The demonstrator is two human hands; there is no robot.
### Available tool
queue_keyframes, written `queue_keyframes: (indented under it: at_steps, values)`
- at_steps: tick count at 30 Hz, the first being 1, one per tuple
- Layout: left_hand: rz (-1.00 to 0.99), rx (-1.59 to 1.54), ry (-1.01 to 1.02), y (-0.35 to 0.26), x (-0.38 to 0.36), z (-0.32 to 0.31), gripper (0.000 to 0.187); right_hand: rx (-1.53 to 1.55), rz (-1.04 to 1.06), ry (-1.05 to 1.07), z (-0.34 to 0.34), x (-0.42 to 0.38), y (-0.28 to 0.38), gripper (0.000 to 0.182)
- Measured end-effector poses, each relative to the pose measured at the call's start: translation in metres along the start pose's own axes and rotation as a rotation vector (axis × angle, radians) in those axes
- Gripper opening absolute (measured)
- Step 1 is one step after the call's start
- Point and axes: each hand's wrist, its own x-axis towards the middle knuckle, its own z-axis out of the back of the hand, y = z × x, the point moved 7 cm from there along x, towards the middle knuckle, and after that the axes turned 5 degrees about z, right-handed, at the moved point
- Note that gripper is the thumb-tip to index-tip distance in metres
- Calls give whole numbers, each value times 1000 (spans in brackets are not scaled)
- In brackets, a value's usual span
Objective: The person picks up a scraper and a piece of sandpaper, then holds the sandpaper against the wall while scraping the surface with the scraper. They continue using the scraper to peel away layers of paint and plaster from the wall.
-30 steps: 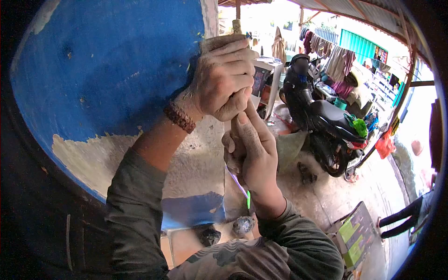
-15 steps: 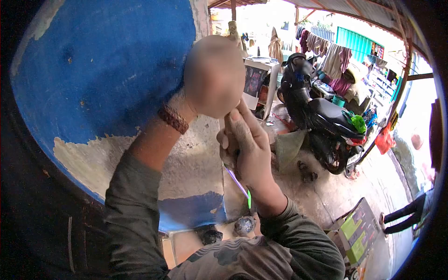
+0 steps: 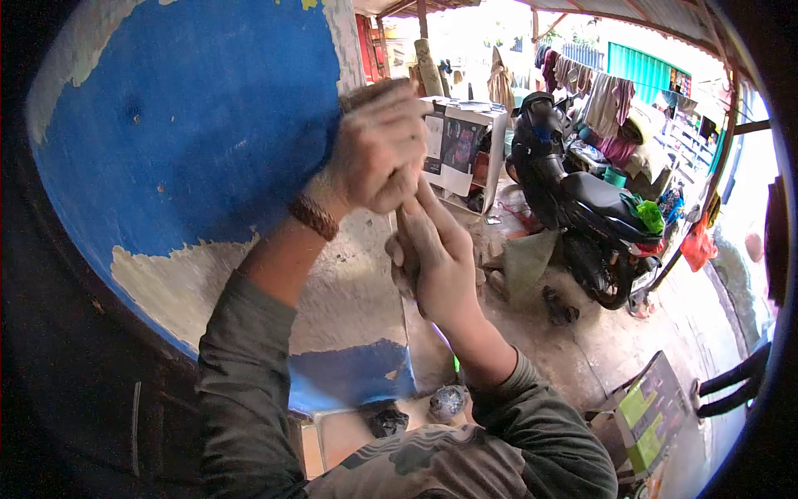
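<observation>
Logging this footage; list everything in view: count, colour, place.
Peeling painted wall: one, blue, left
Long-seated motorcycle: one, black, right
Cloth garments: several, mixed, upper right
Plastic bags: two, red and green, right
Cardboard box: one, green and black, lower right
Round wrapped bundle: one, silver, bottom centre
Bystander's legs: two, dark, right
Small clutter: uncountable, mixed, background
Flat object: one, brown, upper centre
Braided bracelet: one, brown, left wrist
Left hand: one, dusty, centre
Right hand: one, dusty, beneath

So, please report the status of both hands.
Left hand closed, beside blue wall. Right hand just below, fingers curled. Fingers hide whatever is in either grip.
</observation>
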Motion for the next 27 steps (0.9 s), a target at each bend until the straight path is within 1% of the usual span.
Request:
queue_keyframes:
  at_steps: [2, 3, 7, 8, 10, 11, 12, 14, 16, 18, 19, 20, 22, 23, 24, 26, 27]
  values:
    - [-71, 56, -33, 13, 17, 13, 34, -40, 36, 53, -11, 18, 19, 45]
    - [-78, 49, 39, 19, 23, 15, 36, -25, 42, 27, -14, 21, 20, 46]
    - [-36, 39, -19, 7, 10, 9, 38, -61, 43, 13, -11, 14, 12, 46]
    - [-42, 47, -18, 6, 7, 8, 38, -82, 81, 10, -9, 13, 8, 46]
    - [-29, 25, 8, 6, 5, 5, 37, -127, 147, -9, -8, 11, 10, 47]
    - [-93, 108, -29, 10, 12, 9, 36, -143, 61, 17, -9, 14, 14, 47]
    - [-93, 108, -30, 19, 20, 13, 36, -144, 62, 17, -13, 21, 22, 47]
    - [-106, 48, 13, 27, 35, 23, 33, -8, 52, 37, -21, 32, 29, 46]
    - [-93, 62, 11, 21, 31, 22, 30, -32, 77, 39, -21, 28, 31, 47]
    - [7, -3, -1, 17, 20, 14, 28, -143, 64, 2, -16, 17, 27, 46]
    - [-67, -8, -21, 9, 19, 14, 26, -131, 133, -18, -17, 14, 24, 45]
    - [-72, -9, -21, 10, 20, 15, 26, -130, 137, -21, -15, 15, 22, 45]
    - [-135, 44, -18, 14, 28, 21, 29, -124, 154, 19, -18, 24, 27, 44]
    - [-92, 57, 6, 25, 36, 27, 33, -124, 156, 17, -20, 29, 32, 44]
    - [-91, 52, 10, 29, 42, 27, 33, -106, 161, 21, -23, 34, 37, 44]
    - [-143, 43, -61, 31, 50, 36, 37, -75, 182, 43, -30, 43, 46, 45]
    - [-115, 46, -42, 33, 46, 33, 38, -112, 181, 40, -28, 43, 41, 45]
